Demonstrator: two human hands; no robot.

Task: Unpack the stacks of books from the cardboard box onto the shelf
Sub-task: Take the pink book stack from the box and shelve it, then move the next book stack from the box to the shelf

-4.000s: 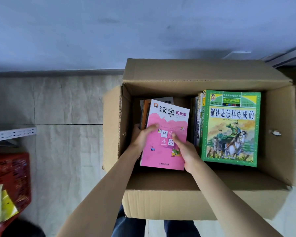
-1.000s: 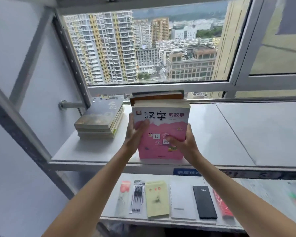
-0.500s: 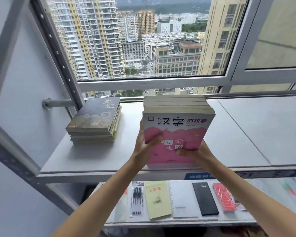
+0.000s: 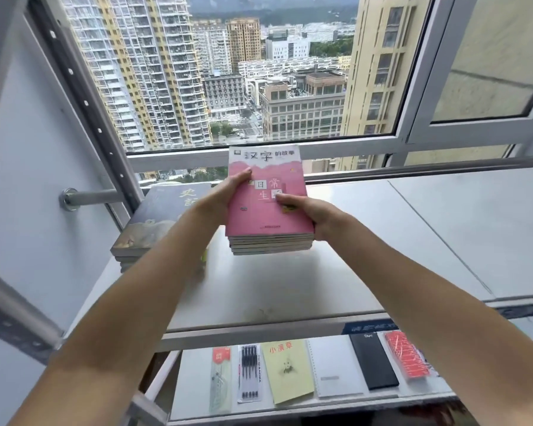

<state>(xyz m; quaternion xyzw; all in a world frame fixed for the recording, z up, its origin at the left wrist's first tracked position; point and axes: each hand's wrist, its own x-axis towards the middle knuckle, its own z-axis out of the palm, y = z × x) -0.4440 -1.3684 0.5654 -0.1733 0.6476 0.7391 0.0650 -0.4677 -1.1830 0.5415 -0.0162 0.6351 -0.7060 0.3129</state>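
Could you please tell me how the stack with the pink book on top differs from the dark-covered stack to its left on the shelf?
The pink-topped stack is gripped by the left hand and right hand; the dark-topped stack lies on the shelf untouched. The pink-topped stack has a bright pink cover; the dark-topped stack's cover is dark grey. The left forearm partly hides the dark-topped stack, while the pink-topped stack shows fully. Both are flat piles of several books.

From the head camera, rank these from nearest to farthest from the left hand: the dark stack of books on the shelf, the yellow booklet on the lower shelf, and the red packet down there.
1. dark stack of books: on the upper shelf, just left of and below the left hand.
2. yellow booklet: lower shelf, below the hand.
3. red packet: lower shelf, far right.
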